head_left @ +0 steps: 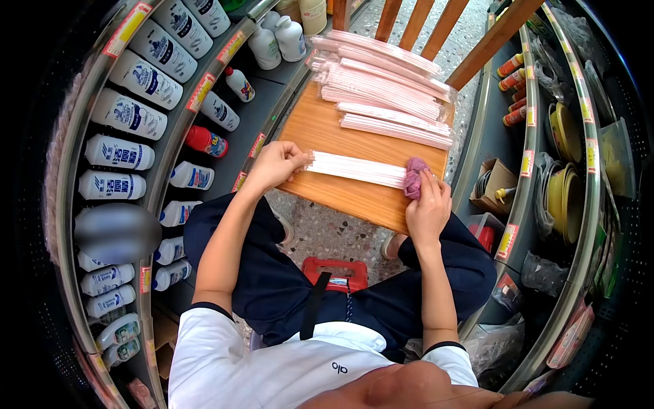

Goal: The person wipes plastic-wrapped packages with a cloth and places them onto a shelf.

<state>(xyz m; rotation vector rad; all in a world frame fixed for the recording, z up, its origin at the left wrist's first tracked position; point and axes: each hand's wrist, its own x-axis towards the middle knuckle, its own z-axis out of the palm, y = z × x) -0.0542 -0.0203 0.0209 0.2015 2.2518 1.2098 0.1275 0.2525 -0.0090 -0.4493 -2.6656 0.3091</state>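
Observation:
A wooden board (347,194) lies in front of me like a small tabletop. Across it stretches a white-and-pink striped packet of thin sticks (357,169) in clear wrapping. My left hand (278,165) pinches the packet's left end between thumb and fingers. At the right end, my right hand (429,204) has its fingers closed on a crumpled purple cloth (414,178), which rests against the packet. Several similar packets (388,88) lie in an overlapping pile on the board's far half.
Shelves of white bottles (129,112) curve along the left. On the right, shelves hold yellow pans (564,201), a cardboard box (492,185) and orange-capped bottles (511,80). Wooden slats (415,24) stand beyond the board. A red plastic object (334,273) sits below, between my legs.

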